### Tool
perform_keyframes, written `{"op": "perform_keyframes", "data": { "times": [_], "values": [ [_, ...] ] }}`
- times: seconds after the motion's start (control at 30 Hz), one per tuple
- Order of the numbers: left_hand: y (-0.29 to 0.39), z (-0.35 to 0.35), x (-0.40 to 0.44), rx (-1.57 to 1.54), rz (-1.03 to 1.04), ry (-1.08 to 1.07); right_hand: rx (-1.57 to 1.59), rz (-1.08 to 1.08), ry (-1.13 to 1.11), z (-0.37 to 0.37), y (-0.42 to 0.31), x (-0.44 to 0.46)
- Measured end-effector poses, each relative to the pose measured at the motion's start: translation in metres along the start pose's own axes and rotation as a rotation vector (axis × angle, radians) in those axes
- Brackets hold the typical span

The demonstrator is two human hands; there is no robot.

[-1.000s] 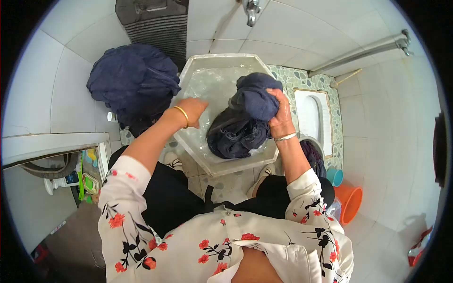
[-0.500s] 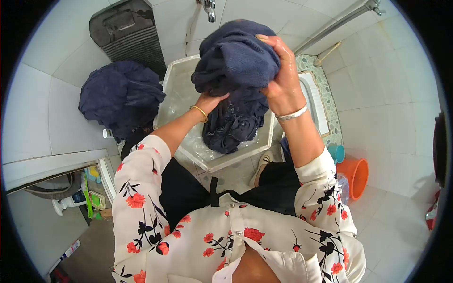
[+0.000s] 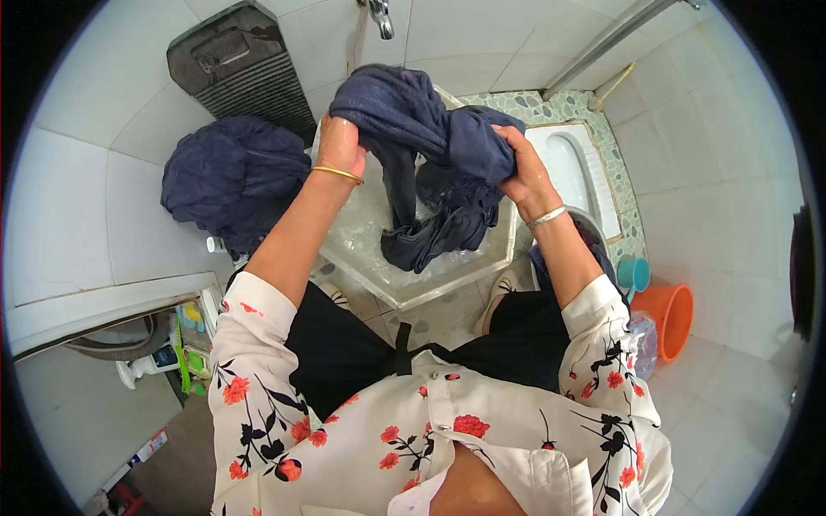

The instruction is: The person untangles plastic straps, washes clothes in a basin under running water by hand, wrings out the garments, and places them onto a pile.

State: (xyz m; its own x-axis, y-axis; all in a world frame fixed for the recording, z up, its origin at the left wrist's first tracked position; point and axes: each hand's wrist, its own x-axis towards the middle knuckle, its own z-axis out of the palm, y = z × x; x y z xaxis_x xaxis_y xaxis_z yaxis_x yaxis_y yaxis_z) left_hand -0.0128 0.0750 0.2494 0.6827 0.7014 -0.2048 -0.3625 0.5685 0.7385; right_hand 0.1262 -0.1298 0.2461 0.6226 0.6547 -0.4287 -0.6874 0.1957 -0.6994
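Note:
A wet dark blue garment [image 3: 400, 107] is stretched between my two hands above a white basin [image 3: 404, 297]. My left hand [image 3: 342, 148], with a gold bangle at the wrist, is closed on its left end. On the right, my right hand [image 3: 522, 172], wearing a silver bangle, grips a thick fold. The garment's lower part droops into the shallow water [image 3: 357, 245] in the basin. Its exact kind cannot be made out.
A heap of dark blue cloth [image 3: 232, 176] sits left of the basin, below a black washboard [image 3: 241, 64]. A tap [image 3: 380, 19] is above. To the right are a squat toilet [image 3: 572, 168], a teal scoop [image 3: 634, 273] and an orange bucket [image 3: 669, 320].
My left hand has come up and left from under the garment to its left end. My right hand has lowered slightly, and the bunched cloth is now spread wider between both hands.

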Motion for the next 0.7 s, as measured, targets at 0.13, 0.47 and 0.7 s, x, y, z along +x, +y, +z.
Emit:
{"op": "perform_keyframes", "data": {
  "times": [0.13,0.47,0.7],
  "values": [
    [0.029,0.02,-0.008,-0.076,0.072,-0.134,0.03,0.148,-0.041,-0.012,0.024,0.01],
    [0.021,-0.013,0.004,-0.112,0.099,-0.157,-0.136,0.485,0.141,-0.063,0.142,0.038],
    [0.026,-0.036,0.012,-0.092,0.093,-0.138,-0.186,0.366,0.087,-0.01,0.134,0.026]
  ]
}}
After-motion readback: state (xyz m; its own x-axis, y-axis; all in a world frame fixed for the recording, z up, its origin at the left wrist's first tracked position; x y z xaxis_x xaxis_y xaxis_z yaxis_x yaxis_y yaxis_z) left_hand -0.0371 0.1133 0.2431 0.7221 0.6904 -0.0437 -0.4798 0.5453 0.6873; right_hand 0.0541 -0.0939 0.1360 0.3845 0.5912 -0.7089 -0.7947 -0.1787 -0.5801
